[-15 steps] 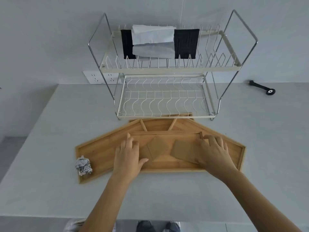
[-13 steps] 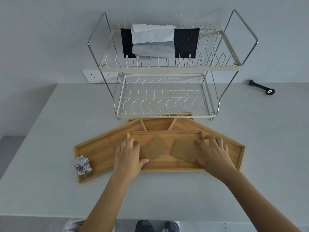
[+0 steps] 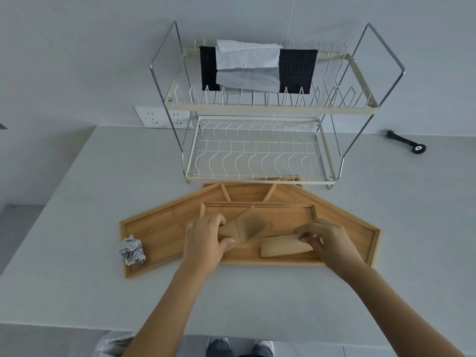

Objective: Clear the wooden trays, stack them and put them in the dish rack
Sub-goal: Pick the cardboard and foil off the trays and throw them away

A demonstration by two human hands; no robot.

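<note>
Several wooden trays lie overlapped on the counter: a left tray (image 3: 154, 225), a right tray (image 3: 355, 228), a back tray (image 3: 247, 193) and a front middle tray (image 3: 283, 215) on top. My left hand (image 3: 206, 240) is shut on brown cardboard pieces (image 3: 247, 224), tilted up off the middle tray. My right hand (image 3: 329, 240) pinches another brown cardboard piece (image 3: 280, 244), one edge lifted. A crumpled paper ball (image 3: 132, 249) sits in the left tray. The two-tier dish rack (image 3: 257, 150) stands right behind the trays.
The rack's upper tier holds a black cloth (image 3: 296, 69) and folded white paper (image 3: 247, 65). A black tool (image 3: 407, 143) lies at the back right of the counter. A wall socket (image 3: 159, 117) is left of the rack. The counter's front edge is near my feet.
Both hands have closed on the cardboard pieces that lay flat in the middle tray and have lifted them up at an angle. The trays and paper ball have not moved.
</note>
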